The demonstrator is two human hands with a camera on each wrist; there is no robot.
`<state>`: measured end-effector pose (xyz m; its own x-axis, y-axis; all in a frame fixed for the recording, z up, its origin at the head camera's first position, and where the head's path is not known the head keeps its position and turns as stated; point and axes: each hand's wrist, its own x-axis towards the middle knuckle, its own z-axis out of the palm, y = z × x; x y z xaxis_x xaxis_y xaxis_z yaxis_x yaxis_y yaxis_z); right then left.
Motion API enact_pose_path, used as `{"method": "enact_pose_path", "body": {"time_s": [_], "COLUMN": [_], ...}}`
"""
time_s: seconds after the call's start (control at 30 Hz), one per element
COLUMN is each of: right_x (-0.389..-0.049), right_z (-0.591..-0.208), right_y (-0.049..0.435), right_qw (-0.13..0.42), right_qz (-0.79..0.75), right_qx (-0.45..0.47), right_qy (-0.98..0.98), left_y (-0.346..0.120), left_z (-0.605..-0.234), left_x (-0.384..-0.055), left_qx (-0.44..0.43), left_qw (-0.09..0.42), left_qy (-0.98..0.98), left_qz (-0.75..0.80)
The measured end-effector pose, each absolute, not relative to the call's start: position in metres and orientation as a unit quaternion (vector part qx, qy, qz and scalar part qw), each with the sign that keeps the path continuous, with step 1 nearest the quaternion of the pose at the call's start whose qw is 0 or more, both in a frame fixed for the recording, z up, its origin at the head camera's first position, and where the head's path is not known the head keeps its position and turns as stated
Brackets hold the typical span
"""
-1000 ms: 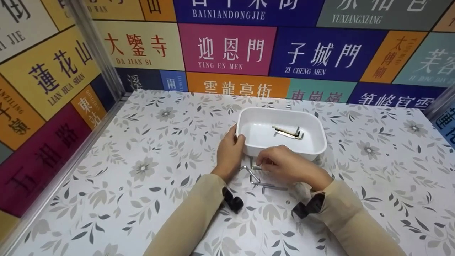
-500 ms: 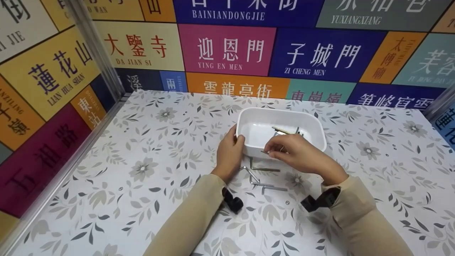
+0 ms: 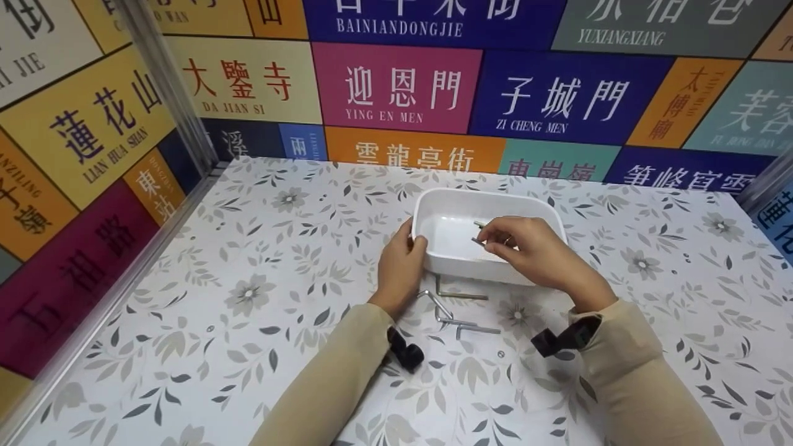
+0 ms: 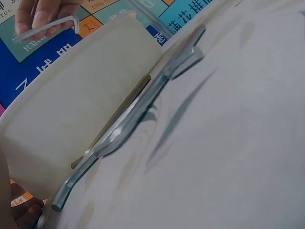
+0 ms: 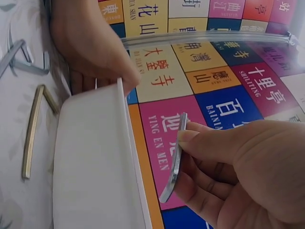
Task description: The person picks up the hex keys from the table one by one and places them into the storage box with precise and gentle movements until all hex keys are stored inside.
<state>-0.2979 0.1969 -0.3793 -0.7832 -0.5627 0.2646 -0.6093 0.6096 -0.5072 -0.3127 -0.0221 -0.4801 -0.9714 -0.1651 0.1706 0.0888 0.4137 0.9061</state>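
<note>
My left hand [image 3: 399, 269] grips the left end of a white plastic tub [image 3: 461, 266], with the thumb at its near corner. Over the tub's opening, my right hand [image 3: 526, 251] pinches a silver hex key [image 5: 174, 162] between thumb and fingers; its bent end shows in the left wrist view. Below the tub's near wall, a brass-coloured hex key [image 3: 461, 296] lies on the table. Several silver hex keys [image 3: 480, 329] lie just nearer, some overlapping. Inside the tub, the tip of another key [image 3: 479, 224] peeks out; my right hand hides what else lies there.
A white table [image 3: 248, 347] with a grey leaf and flower pattern lies under everything. Colourful sign panels [image 3: 396, 87] cover the back wall and the left side. Dark wrist cameras [image 3: 406, 350] are worn at both cuffs.
My right hand has risen from the loose keys by the near wall to over the tub, carrying a silver hex key. The brass-coloured key is uncovered. My left hand has stayed in place.
</note>
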Motion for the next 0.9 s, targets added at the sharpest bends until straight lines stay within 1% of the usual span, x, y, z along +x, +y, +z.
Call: {"method": "enact_pose_path", "body": {"time_s": [0.13, 0.37, 0.6, 0.9], "right_x": [-0.306, -0.319, -0.332, -0.346], "right_z": [-0.383, -0.392, -0.398, -0.4], "right_y": [0.201, 0.205, 0.21, 0.215], "right_qw": [0.044, 0.02, 0.031, 0.032], "right_qz": [0.3, 0.309, 0.288, 0.263], "right_qx": [0.309, 0.287, 0.285, 0.275], "right_qy": [-0.901, -0.907, -0.914, -0.924], "left_y": [-0.022, -0.024, -0.024, -0.022], "left_z": [-0.48, -0.481, -0.483, -0.481], "left_x": [-0.312, -0.312, -0.312, -0.314], "left_qx": [0.022, 0.024, 0.026, 0.033], "left_qw": [0.118, 0.112, 0.102, 0.098], "left_qy": [-0.832, -0.834, -0.834, -0.832], "left_qz": [-0.541, -0.539, -0.542, -0.545]}}
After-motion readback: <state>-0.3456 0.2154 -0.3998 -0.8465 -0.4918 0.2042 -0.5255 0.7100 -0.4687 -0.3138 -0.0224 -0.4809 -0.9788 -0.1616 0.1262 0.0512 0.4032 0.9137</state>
